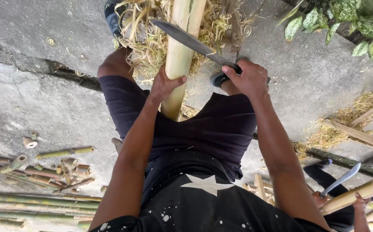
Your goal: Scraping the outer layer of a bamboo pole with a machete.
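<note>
A thick pale bamboo pole (181, 47) runs from the top of the view down between my knees. My left hand (165, 83) grips the pole from its left side. My right hand (247, 77) is closed on the dark handle of a long knife (186, 38). The blade lies slanted across the pole, its tip pointing up and left. A heap of straw-coloured shavings (150, 45) lies on the concrete around the pole's far part. I wear dark shorts and a black shirt with a white star.
Cut bamboo pieces (61, 165) and long green canes (36, 202) lie on the concrete at lower left. At lower right another person's hand (360, 202) holds a bamboo pole (358, 193) and a blade (341, 179). Wooden slats (362, 135) and leafy plants (349, 19) stand at right.
</note>
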